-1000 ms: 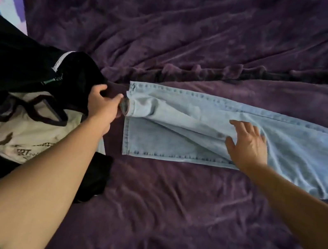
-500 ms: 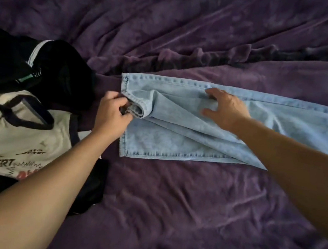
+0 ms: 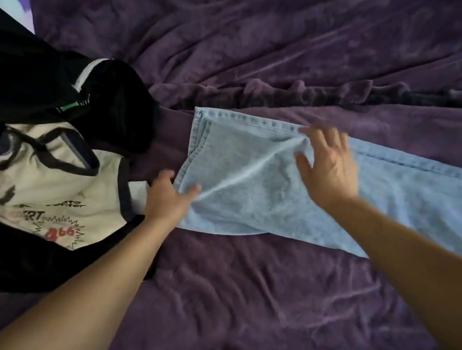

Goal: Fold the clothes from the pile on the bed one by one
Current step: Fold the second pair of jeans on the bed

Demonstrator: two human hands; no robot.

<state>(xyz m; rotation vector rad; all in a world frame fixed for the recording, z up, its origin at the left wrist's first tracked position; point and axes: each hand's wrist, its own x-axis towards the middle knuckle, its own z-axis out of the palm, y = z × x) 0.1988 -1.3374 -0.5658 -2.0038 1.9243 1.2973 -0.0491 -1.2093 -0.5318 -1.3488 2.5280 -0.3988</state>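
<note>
Across the middle of the bed (image 3: 231,312), the jeans (image 3: 244,195) hem, curled a second ago, now lies flat, left hand (image 3: 169,198) pinching it, right hand (image 3: 330,170) spread open and smoothing, so folding can probably start.

Matt denim jeans (image 3: 268,181), plush bedspread (image 3: 276,45)

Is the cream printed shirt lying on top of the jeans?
No, the cream shirt sits in the dark pile beside the jeans, not on them.
</note>
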